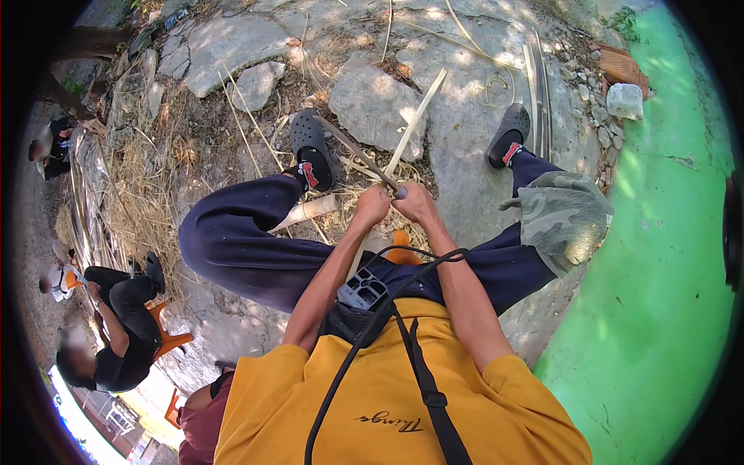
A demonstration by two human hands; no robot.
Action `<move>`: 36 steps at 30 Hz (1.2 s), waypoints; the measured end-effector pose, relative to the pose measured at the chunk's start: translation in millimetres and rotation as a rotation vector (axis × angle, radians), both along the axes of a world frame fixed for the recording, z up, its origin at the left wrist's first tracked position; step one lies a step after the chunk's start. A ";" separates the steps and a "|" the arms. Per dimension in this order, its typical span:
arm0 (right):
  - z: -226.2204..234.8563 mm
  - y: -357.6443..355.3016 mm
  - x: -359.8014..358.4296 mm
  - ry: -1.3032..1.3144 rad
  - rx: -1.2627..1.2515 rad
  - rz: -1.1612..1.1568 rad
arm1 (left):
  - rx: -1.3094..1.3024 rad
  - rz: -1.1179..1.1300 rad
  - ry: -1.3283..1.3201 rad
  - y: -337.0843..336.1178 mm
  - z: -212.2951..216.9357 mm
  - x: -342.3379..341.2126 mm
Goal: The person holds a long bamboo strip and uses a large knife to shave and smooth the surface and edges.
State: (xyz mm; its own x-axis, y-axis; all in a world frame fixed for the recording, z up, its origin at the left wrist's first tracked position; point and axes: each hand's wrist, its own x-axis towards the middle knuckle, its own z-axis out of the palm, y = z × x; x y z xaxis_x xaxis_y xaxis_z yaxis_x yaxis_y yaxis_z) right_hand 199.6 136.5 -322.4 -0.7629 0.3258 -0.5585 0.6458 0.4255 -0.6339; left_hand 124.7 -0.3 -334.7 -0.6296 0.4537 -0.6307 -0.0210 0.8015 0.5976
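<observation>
My left hand [373, 204] is closed around a pale bamboo strip [418, 116] that slants up and away to the right. Its lower end seems to run down beneath the hand toward my lap. In my right hand [416, 203] is the handle of a long, narrow knife [358, 153]. The dark blade points far left and crosses close to the strip by my left fist; whether it touches or cuts in, I cannot tell. Both fists are side by side between my spread legs. A thick bamboo piece [310, 210] lies beside my left leg.
Thin bamboo strips [532, 93] and shavings lie on cracked stone ground. A green wall [659, 256] rises at right, near a clear block [625, 101] and a brick [622, 68]. A camouflage cloth [562, 217] covers my right knee. People [116, 333] sit at left.
</observation>
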 end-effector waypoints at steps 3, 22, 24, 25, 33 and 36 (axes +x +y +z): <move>0.6 0.4 0.0 0.073 -0.028 -0.020 | 0.097 0.088 -0.005 -0.3 4.2 1.5; 10.8 0.7 8.2 0.070 -0.032 -0.020 | 0.122 0.112 -0.161 4.1 -8.8 2.8; 7.9 -1.5 11.5 0.040 -0.031 -0.014 | 0.122 0.105 -0.115 2.8 -12.1 4.8; 4.3 1.7 9.1 0.032 -0.008 -0.010 | 0.121 0.038 -0.040 3.8 -11.9 5.6; 9.4 0.0 2.7 0.069 0.013 0.011 | 0.125 0.094 -0.051 5.4 -4.5 -2.0; 11.5 1.1 6.4 0.092 0.031 -0.002 | 0.087 0.029 0.001 8.3 9.5 1.5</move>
